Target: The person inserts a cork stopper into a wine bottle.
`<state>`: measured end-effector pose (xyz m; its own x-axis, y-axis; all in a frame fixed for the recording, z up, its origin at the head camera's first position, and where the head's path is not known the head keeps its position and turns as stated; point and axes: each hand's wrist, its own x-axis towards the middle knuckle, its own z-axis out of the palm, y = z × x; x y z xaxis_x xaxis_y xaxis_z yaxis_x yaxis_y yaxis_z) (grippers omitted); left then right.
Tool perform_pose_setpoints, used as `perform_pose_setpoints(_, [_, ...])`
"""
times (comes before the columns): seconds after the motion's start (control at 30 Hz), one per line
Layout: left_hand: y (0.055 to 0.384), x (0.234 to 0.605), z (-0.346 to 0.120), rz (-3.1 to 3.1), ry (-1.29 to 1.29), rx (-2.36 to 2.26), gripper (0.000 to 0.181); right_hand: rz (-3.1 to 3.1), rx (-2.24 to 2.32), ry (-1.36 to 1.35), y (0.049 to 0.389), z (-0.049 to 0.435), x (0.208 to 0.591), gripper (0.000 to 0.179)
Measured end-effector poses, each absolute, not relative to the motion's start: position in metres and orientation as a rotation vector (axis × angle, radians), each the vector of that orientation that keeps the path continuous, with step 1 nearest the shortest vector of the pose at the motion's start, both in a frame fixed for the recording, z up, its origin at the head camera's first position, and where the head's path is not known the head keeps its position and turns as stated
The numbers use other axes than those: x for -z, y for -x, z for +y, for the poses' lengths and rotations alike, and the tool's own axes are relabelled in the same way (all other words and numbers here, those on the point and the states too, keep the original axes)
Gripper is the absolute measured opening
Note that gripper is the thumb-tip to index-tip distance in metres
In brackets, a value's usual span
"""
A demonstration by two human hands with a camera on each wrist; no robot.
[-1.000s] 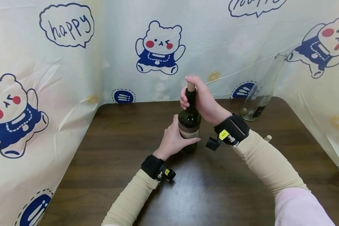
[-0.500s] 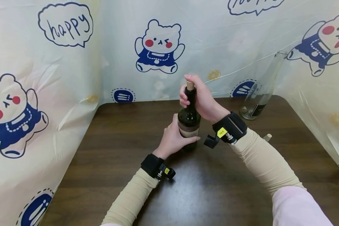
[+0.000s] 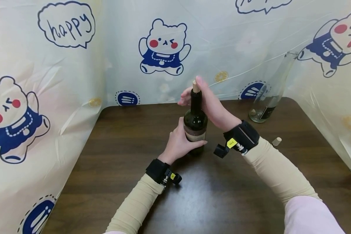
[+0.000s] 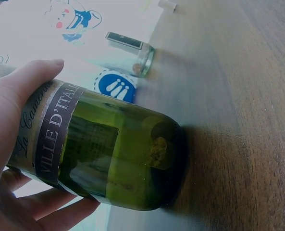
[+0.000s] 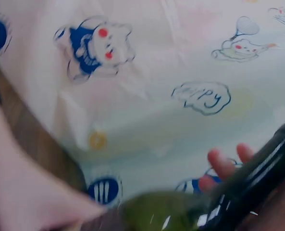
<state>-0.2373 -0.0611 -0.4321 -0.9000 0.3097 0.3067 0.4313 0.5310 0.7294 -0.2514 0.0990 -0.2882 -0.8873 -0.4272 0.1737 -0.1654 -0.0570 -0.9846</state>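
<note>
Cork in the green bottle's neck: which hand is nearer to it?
Right: the right hand is beside the cork; the left hand is lower, holding the green bottle.

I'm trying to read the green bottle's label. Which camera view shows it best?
The left wrist view: the label is large there, and "VILLE D'ITALI" is legible. The head view shows it small, its words unreadable, partly behind the left hand. In the right wrist view, I cannot make it out.
</note>
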Motion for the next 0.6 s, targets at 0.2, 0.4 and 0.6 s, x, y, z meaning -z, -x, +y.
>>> perform_pose_setpoints(0.2, [0.236, 0.435, -0.062, -2.613, 0.651, 1.308, 0.099, 2.275, 1.787, 0.593, 0.243, 0.123, 0.324, 0.062])
perform_pose_setpoints(0.4, [0.236, 0.435, -0.063, -2.612, 0.677, 1.284, 0.096, 2.406, 1.602, 0.553, 0.226, 0.142, 0.374, 0.077])
perform_pose_setpoints(0.6, [0.238, 0.436, -0.063, -2.628, 0.648, 1.285, 0.098, 2.501, 1.524, 0.649, 0.211, 0.145, 0.421, 0.105])
